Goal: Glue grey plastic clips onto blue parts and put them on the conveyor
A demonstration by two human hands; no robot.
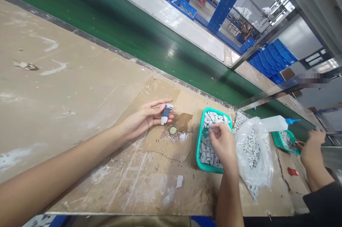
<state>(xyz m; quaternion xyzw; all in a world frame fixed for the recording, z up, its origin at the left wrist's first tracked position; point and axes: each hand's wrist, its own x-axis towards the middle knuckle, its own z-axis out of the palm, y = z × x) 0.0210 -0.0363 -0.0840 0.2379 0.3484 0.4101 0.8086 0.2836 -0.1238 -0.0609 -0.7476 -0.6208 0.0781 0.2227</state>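
Left hand (143,119) pinches light-looking dark-blue piece (165,112), best edge-held; right hand (224,144) half-curled, hold unclear, over four-o'clock plastic basket (198,148)!

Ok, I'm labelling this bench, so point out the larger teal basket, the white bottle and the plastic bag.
Larger teal basket (207,167): head view, on its near rim.
White bottle (275,123): head view, middle of its body.
Plastic bag (251,148): head view, middle of its filled part.

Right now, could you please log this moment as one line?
left hand: holds dark blue piece | right hand: at teal basket | beside basket: clear plastic bag
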